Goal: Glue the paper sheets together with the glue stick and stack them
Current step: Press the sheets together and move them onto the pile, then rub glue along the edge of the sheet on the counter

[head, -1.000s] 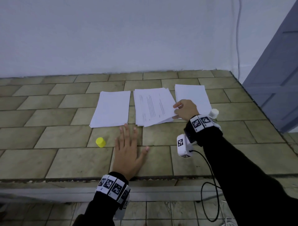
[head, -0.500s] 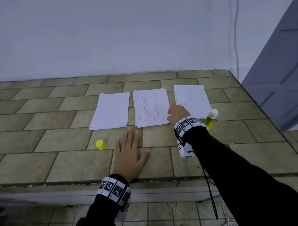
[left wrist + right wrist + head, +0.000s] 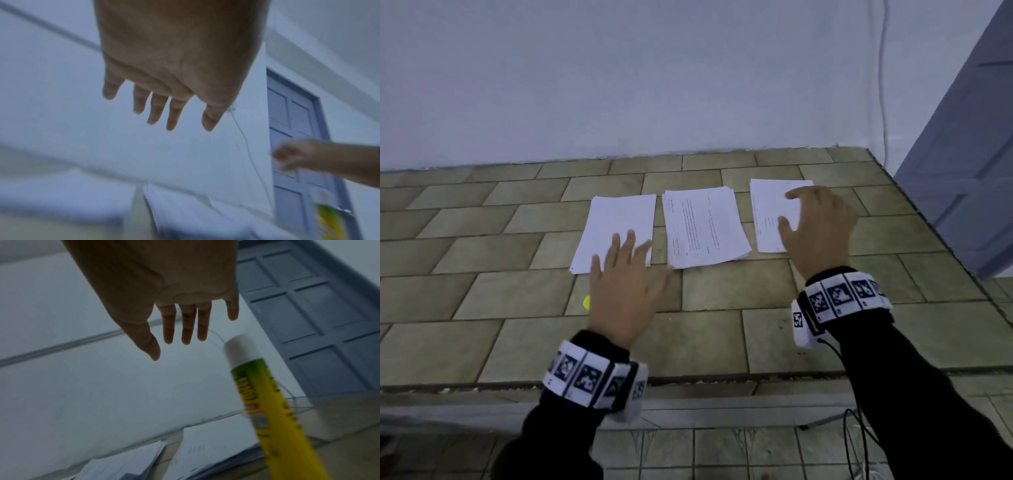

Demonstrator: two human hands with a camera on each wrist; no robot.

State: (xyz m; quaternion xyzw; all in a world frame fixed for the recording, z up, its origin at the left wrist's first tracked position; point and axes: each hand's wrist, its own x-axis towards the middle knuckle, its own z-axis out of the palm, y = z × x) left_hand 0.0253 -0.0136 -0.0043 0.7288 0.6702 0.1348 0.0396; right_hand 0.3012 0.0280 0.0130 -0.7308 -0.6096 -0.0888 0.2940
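Three piles of white paper lie side by side on the tiled surface: a blank left pile [image 3: 616, 229], a printed middle pile [image 3: 705, 228] and a right pile [image 3: 768, 216]. My left hand [image 3: 626, 274] hovers with straight, spread fingers over the near edge of the left pile, holding nothing. My right hand [image 3: 815, 226] is raised over the right pile, fingers spread and empty. The yellow-green glue stick [image 3: 267, 402] stands upright with its white tip bare, just right of my right hand [image 3: 185, 324]; the head view hides it behind that hand. Its yellow cap [image 3: 586, 303] peeks out left of my left hand.
A white wall [image 3: 654, 85] rises behind the tiles. A grey-blue door [image 3: 969, 171] stands at the right, where the tiled surface ends. The near edge of the tiled surface [image 3: 688, 377] drops to a lower floor. A thin cable hangs down the wall corner.
My right hand has let go of the middle pile and swung right, above the right pile. My left hand has lifted off the tiles and moved forward over the left pile.
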